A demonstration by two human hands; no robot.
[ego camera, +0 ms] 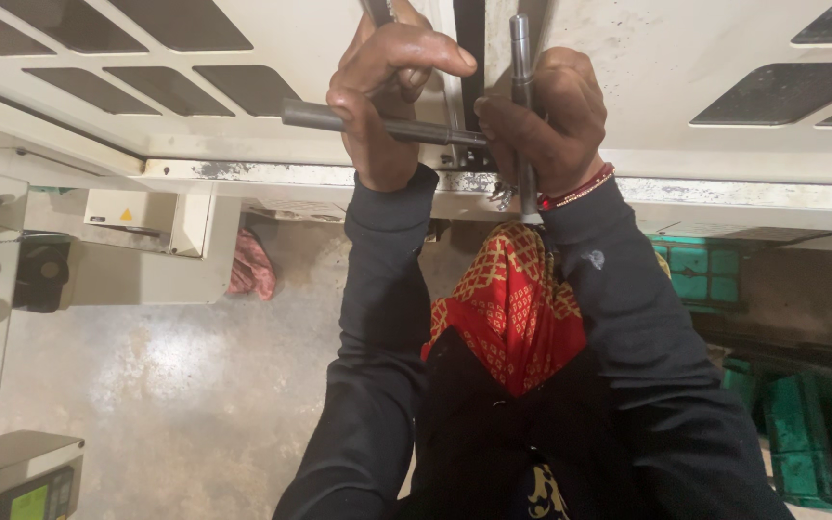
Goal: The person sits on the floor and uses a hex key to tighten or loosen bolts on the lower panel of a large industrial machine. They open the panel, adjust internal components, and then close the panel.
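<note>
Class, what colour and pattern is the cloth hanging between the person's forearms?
The cloth is red with a gold lattice pattern, seen best in the head view.

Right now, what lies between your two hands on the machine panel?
In the head view, a metal cross wrench spans between left hand and right hand, over the panel's dark seam.

Left hand (pixel 382 96) clenched round horizontal arm of steel cross wrench (pixel 455 132), bar end jutting toward 9 o'clock; right hand (pixel 546 120) wrapped round vertical arm, tip pointing to 12 o'clock; red thread bracelet (pixel 580 188) on right wrist; both hands against off-white machine panel (pixel 647 58) with dark vent slots; red-and-gold patterned cloth (pixel 512 308) between dark sleeves at 6 o'clock; green crates (pixel 715 274) at 3 o'clock; pink rag (pixel 250 265) on concrete floor (pixel 175 385) at 9 o'clock.
</note>
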